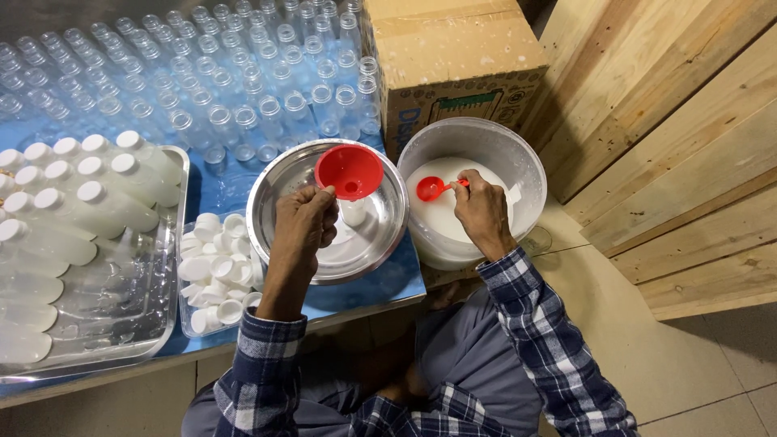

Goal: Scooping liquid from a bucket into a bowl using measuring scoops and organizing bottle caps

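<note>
My left hand (pixel 303 226) holds a red funnel (pixel 349 171) by its rim over a small clear bottle (pixel 353 213) standing in a round steel bowl (pixel 279 190). My right hand (pixel 482 209) grips the handle of a red spoon (pixel 431 188), whose scoop hovers just above the white liquid in a white plastic tub (pixel 518 154). The bottle under the funnel is mostly hidden by the funnel. Both sleeves are blue-and-white plaid.
Several empty clear bottles (pixel 202 73) stand in rows on the blue table. A steel tray (pixel 166 324) at left holds filled, white-capped bottles lying down. A clear box of white caps (pixel 214 275) sits beside the bowl. A cardboard box (pixel 453 57) and wooden planks (pixel 680 137) lie behind and right.
</note>
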